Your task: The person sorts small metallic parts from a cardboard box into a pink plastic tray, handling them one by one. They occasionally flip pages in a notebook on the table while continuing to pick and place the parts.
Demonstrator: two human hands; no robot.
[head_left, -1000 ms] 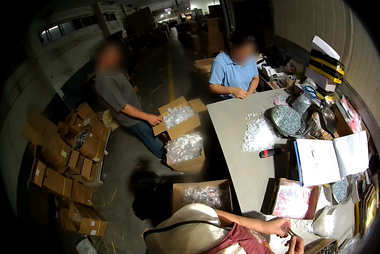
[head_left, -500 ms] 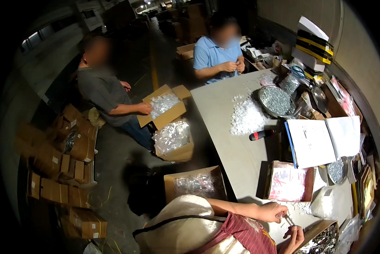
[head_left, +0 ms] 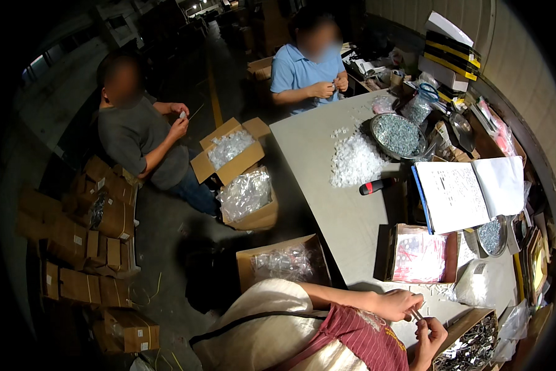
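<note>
At the near end of the pale table (head_left: 327, 179), my left hand (head_left: 399, 305) is closed in a pinch on a small, narrow, metallic-looking piece (head_left: 416, 315). Its exact kind is too small to make out. My right hand (head_left: 431, 337) has its fingers bent together at the piece's other end, close to my left fingertips. Beside my right hand stands an open carton (head_left: 469, 340) full of dark and shiny small metal parts. Small white pieces (head_left: 435, 289) lie scattered on the tabletop just beyond my hands.
A box of red-and-white plastic bags (head_left: 421, 253), a clear bag of white pieces (head_left: 476, 283), an open notebook (head_left: 457, 195), a screwdriver (head_left: 377, 186), a white heap (head_left: 355, 162) and a bowl of metal parts (head_left: 398, 136) occupy the table. Cartons (head_left: 284, 263) stand left; two co-workers (head_left: 306, 74) are beyond.
My hands have come together at the small piece, my right hand rising toward my left. The grey-shirted co-worker's hand has left the carton and both hands now hold something small. The view has shifted slightly.
</note>
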